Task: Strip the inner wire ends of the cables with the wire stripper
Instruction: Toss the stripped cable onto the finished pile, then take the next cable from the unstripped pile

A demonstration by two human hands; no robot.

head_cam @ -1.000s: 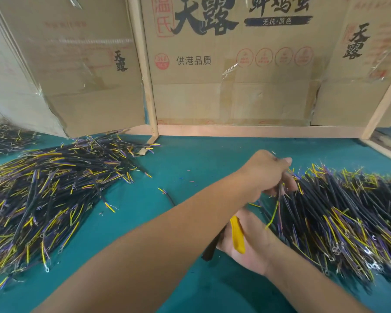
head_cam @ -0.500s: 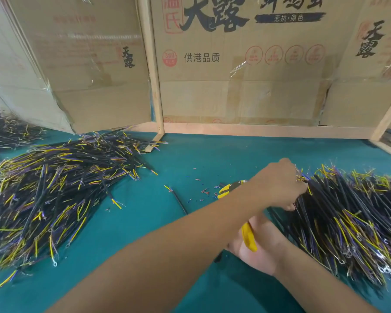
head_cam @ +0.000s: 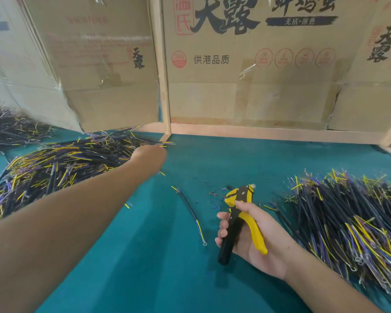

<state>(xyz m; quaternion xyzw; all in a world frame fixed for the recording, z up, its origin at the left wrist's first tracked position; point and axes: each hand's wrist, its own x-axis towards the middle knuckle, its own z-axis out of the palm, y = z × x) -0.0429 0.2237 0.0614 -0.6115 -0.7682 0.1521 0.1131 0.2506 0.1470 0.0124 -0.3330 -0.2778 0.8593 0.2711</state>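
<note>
My right hand grips the yellow-and-black wire stripper at the centre right, jaws pointing away from me and nothing between them. My left hand reaches far over to the right edge of the left pile of cables. It is blurred, fingers curled, and I cannot tell whether a cable is in it. A second pile of black cables with yellow and purple inner wires lies to the right of the stripper. One single cable lies loose on the mat between the hands.
The teal mat covers the table. Small bits of stripped insulation lie scattered in front of the stripper. Cardboard panels in a wooden frame wall off the back. Another cable heap sits at the far left.
My left hand has swung from the right pile, in front of the stripper, across to the left pile. The stripper is now in plain sight in my right hand.
</note>
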